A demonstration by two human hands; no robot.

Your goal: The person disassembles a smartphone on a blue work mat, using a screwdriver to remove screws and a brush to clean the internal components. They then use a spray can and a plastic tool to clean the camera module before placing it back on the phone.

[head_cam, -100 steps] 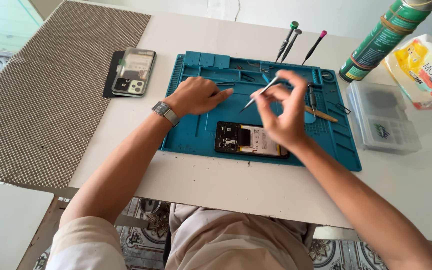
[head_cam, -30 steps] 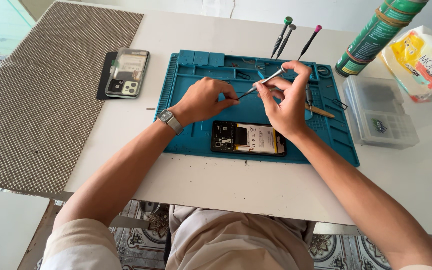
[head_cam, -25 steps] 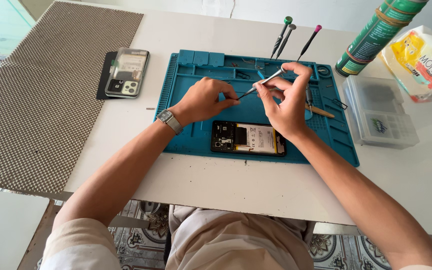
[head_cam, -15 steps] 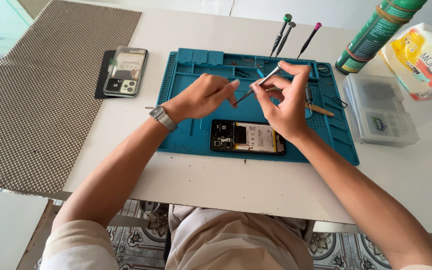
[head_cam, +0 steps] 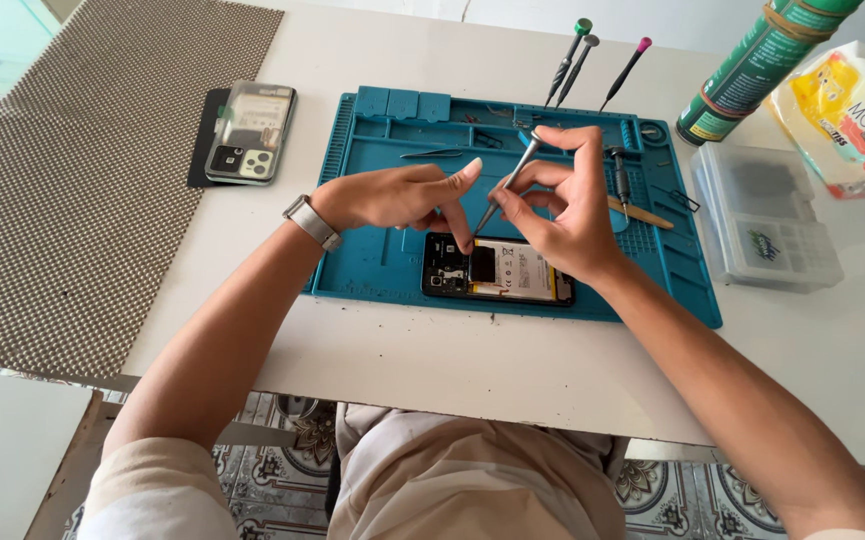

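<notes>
An opened phone (head_cam: pixel 512 272) with its back off lies on a blue repair mat (head_cam: pixel 372 250). My right hand (head_cam: pixel 562 205) grips a slim grey screwdriver (head_cam: pixel 505 188), its tip pointing down at the phone's upper left part. My left hand (head_cam: pixel 402 195), with a watch at the wrist, reaches in from the left; its fingertips pinch next to the screwdriver's tip just above the phone. Whether they hold a small part I cannot tell.
A phone back cover (head_cam: pixel 249 133) lies left of the mat. Three screwdrivers (head_cam: pixel 577 65) sit at the mat's far edge, tweezers (head_cam: pixel 442 153) and a wooden-handled tool (head_cam: pixel 642 213) on it. A clear parts box (head_cam: pixel 772 220), green can (head_cam: pixel 752 70) and wipes pack (head_cam: pixel 847 115) stand right. A brown mesh mat (head_cam: pixel 82 180) covers the left.
Both hands have dropped from above the mat's middle to the phone. The screwdriver has swung from nearly level to steep, tip down at the phone, and my left fingers followed to its tip.
</notes>
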